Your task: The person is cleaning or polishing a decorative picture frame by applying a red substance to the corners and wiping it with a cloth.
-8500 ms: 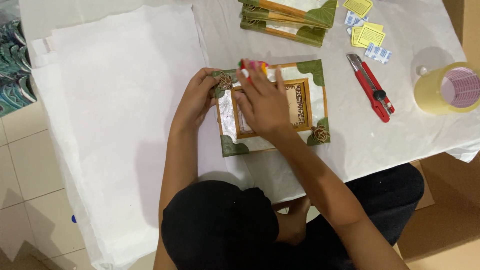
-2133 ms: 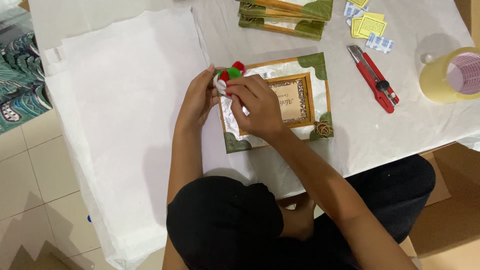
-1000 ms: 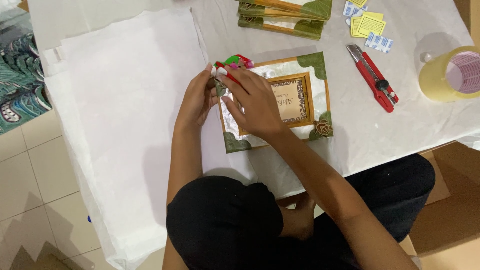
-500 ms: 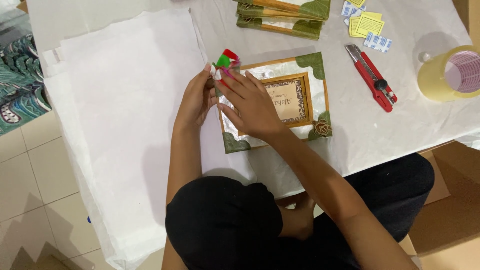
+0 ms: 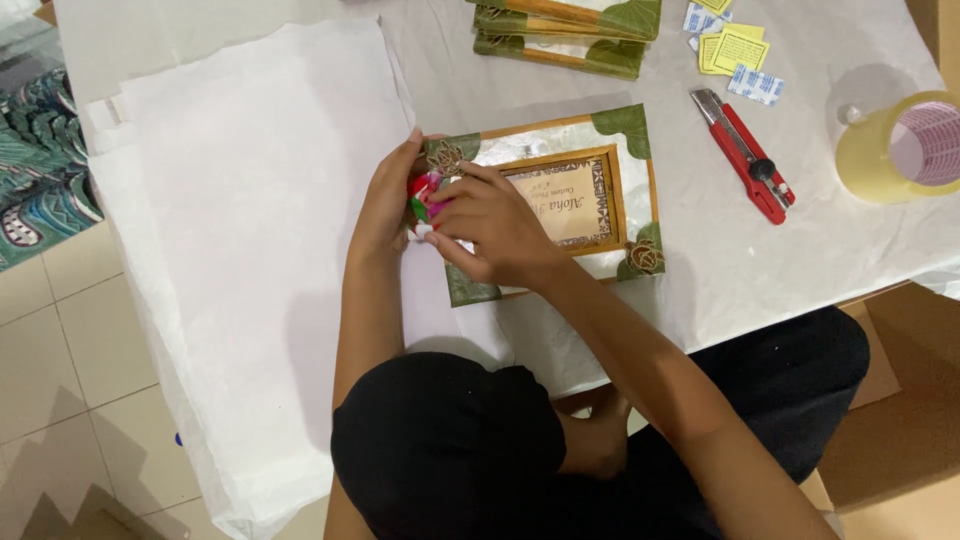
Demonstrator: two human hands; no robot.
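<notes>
Red-and-green, a small bright object [image 5: 424, 195] is pinched between my left hand [image 5: 385, 200] and right hand [image 5: 490, 225], fingers curled over the left edge of a leaf-cornered wooden picture frame [image 5: 610, 140] lying on white tissue paper [image 5: 250, 200].

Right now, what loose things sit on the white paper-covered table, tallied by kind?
Leaf-cornered wooden picture frames: 3, two stacked
Red utility knife: 1
Roll of clear packing tape: 1
Small yellow paper tags: at least 2
Total: at least 7
</notes>
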